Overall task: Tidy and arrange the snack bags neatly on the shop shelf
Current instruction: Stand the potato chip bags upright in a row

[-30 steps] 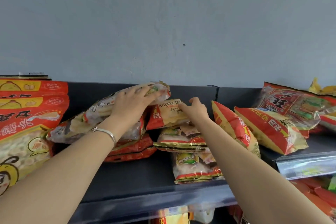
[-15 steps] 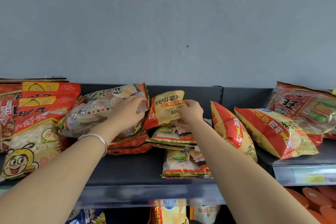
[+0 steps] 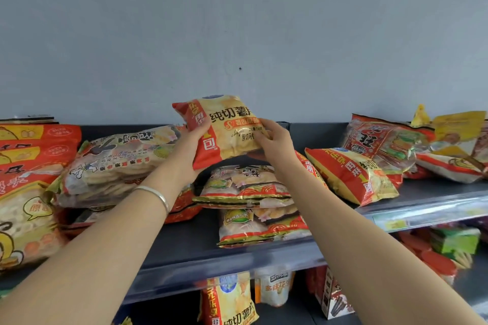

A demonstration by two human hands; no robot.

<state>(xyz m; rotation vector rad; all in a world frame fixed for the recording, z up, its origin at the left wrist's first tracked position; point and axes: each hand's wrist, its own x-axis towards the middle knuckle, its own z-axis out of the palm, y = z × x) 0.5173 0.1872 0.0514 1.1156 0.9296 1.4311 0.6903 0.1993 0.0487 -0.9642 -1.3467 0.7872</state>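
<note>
Both hands hold a yellow and red potato chip bag (image 3: 224,124) up above the dark shelf (image 3: 190,243). My left hand (image 3: 188,148) grips its left red edge, with a silver bangle on the wrist. My right hand (image 3: 274,140) grips its right side. Under the lifted bag lies a stack of two rice cracker bags (image 3: 248,187). A large pale cracker bag (image 3: 116,163) rests on red bags to the left. Two more yellow and red chip bags (image 3: 351,174) lean at the right.
Big red and yellow bags (image 3: 29,179) fill the far left. A heap of red snack bags (image 3: 390,140) sits on the right shelf section. The lower shelf holds a chip bag (image 3: 227,298), small packs and a green box (image 3: 454,240). A grey wall rises behind.
My left hand left the large pale cracker bag and took the chip bag's left edge. Both hands raised the chip bag off the cracker stack and turned its front towards me.
</note>
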